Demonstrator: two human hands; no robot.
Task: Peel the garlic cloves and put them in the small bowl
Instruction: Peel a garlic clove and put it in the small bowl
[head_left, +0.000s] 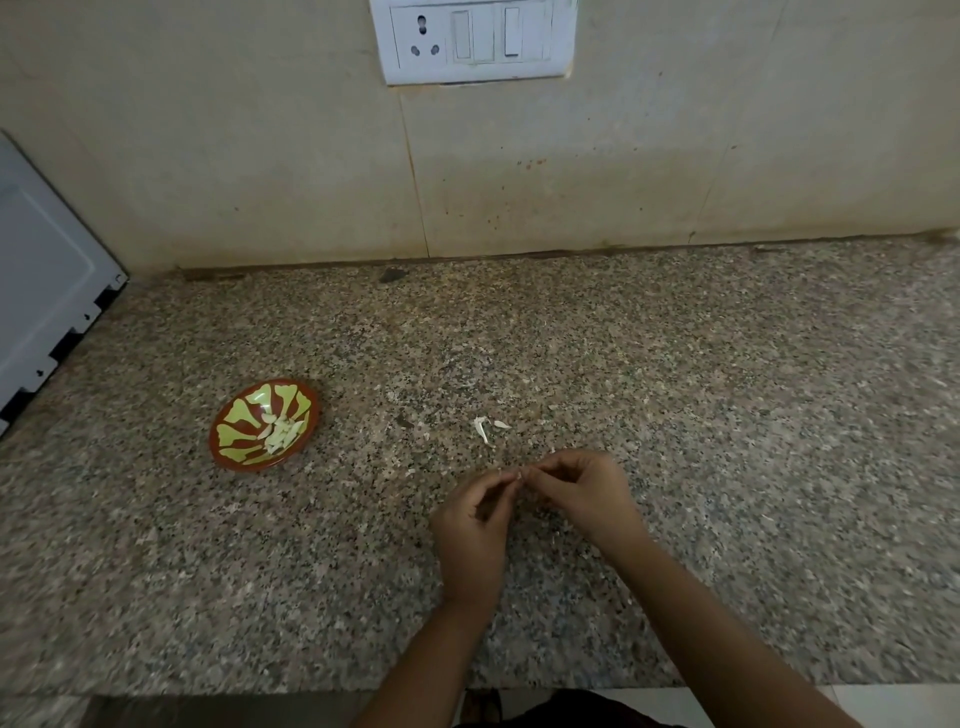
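the person stands at the speckled brown granite desk with both hands drawn together just above it, toward the front edge. the left hand and the right hand meet fingertip to fingertip, fingers curled, pinching between them something small and pale that i take for a garlic clove; it is too small to tell how much skin is on it. so peeling looks to be the step in hand. off to their left, well apart from the hands, sits the small round bowl, red-brown with yellow-green petal markings, holding a little heap of pale peeled cloves, so the task seems some way along. two thin white skin scraps lie on the desk just beyond the hands. next, i'd judge, the skin must be nicked and pulled away with a nail, then one hand carries the bare clove across to the left and drops it in the bowl.
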